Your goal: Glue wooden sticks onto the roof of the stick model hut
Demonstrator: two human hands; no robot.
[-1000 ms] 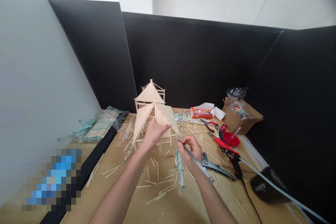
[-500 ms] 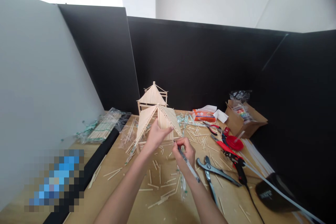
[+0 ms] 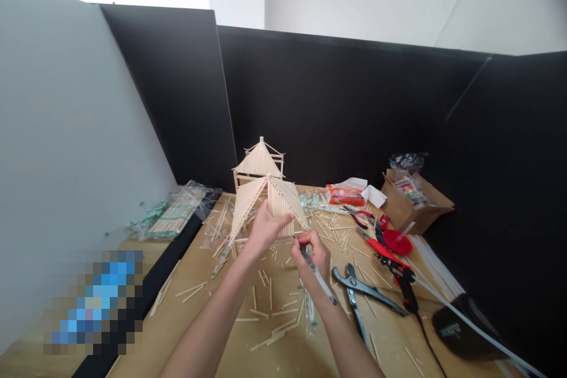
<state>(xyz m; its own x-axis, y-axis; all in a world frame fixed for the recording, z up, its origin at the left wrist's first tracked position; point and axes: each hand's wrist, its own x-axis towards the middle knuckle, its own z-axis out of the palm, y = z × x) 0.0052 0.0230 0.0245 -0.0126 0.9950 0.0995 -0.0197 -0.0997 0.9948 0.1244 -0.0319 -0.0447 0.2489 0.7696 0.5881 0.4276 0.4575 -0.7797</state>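
Observation:
A small house model made of thin wooden sticks stands mid-table, its pointed roof facing me. My left hand grips the front roof panel of sticks, thumb across it and fingers partly hidden. In my right hand is a pen with a clear barrel, held in a writing grip. Its tip is at the lower right edge of the panel. Behind stands a second stick model with a similar roof and an open frame.
Loose sticks litter the table. To the right lie large pliers-like cutters, a hot glue gun, a red dish and a cardboard box. An orange tissue pack is at the back. Bagged sticks lie left.
Both hands keep their hold, and the pen tip stays near the panel's lower edge. The whole view has shifted very slightly.

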